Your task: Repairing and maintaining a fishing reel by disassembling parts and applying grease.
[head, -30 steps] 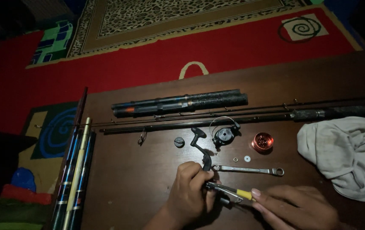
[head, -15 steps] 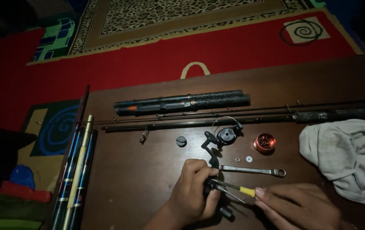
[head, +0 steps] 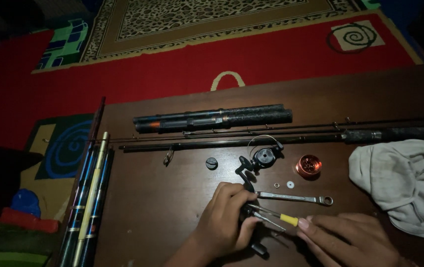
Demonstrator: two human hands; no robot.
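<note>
the left hand (head: 224,217) is curled tight around a small dark reel part (head: 249,211) low on the brown table (head: 162,198); the right hand (head: 343,240) pinches the yellow handle of a thin screwdriver (head: 276,216), its tip meeting that part; just above lies a silver wrench (head: 293,198); beyond it a black fishing reel (head: 259,160), a small gear (head: 290,184) beside a washer (head: 276,185), a red spool (head: 308,165), a black round cap (head: 212,163); farther up, fishing rods (head: 281,136) span the table; a pale cloth (head: 405,180) sits right; more rods (head: 91,198) lean along the left edge.
</note>
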